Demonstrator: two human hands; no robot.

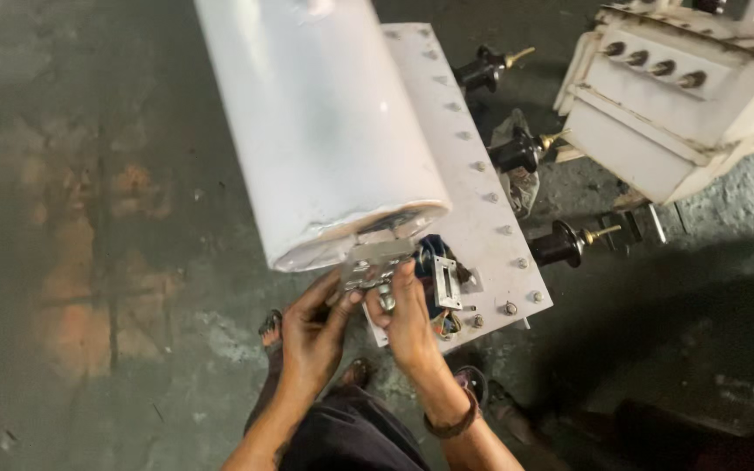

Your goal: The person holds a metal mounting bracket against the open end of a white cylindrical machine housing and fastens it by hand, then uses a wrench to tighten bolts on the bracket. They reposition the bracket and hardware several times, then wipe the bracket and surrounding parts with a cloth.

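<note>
Head view, metal bracket (pixel 375 264) — between both hands (pixel 359 323)

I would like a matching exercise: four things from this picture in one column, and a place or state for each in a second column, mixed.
1. white cylinder
2. metal bracket
3. dark insulators
4. second white unit

a. held by left hand and right hand
b. top right, on the floor
c. along the right edge of the bolted plate
d. lying on the bolted plate

Pairs: 1-d, 2-a, 3-c, 4-b
</note>
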